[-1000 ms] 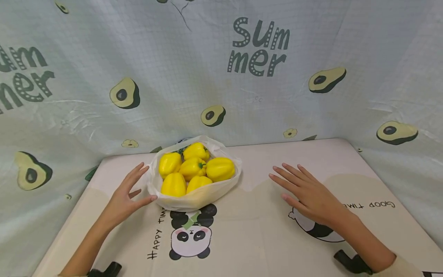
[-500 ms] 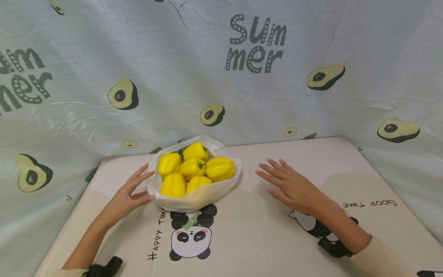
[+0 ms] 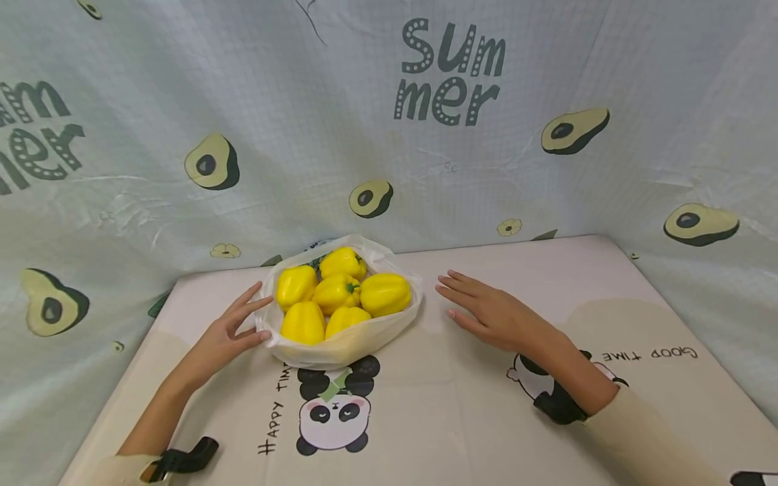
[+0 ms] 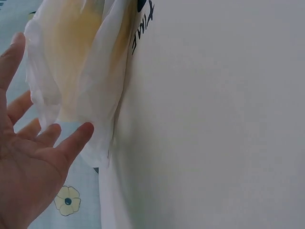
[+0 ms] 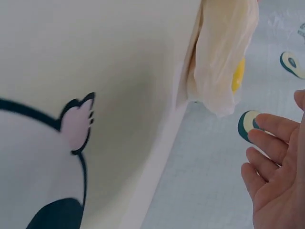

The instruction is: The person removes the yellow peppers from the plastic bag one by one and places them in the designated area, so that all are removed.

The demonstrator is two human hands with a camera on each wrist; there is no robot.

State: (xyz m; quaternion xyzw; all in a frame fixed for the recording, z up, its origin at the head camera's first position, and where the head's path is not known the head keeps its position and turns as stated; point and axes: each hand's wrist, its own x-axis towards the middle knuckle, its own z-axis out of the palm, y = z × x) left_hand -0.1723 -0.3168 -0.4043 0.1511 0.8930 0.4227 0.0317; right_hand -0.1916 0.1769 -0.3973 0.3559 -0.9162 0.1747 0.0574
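Observation:
A white plastic bag [image 3: 340,352] stands on the table with its mouth spread wide. Several yellow bell peppers [image 3: 386,295] lie inside it, one with a green stem showing. My left hand [image 3: 221,341] is at the bag's left side, fingers spread, fingertips right at the rim; in the left wrist view the thumb and fingers [image 4: 76,143] overlap the thin plastic. To the right of the bag, my right hand [image 3: 495,314] hovers with fingers extended, a short gap from the plastic. The right wrist view shows that hand's palm [image 5: 279,191] and nothing in it.
The table [image 3: 425,418] has a pale cover printed with pandas and lettering. Behind it hangs a light curtain [image 3: 304,135] with avocado prints, close to the bag's back. A black wrist strap [image 3: 559,407] sits on the right forearm, another strap [image 3: 188,457] on the left.
My right hand has moved left, nearer to the bag. The left hand has shifted slightly, its fingers coming over the bag's rim. The bag and peppers stay in place.

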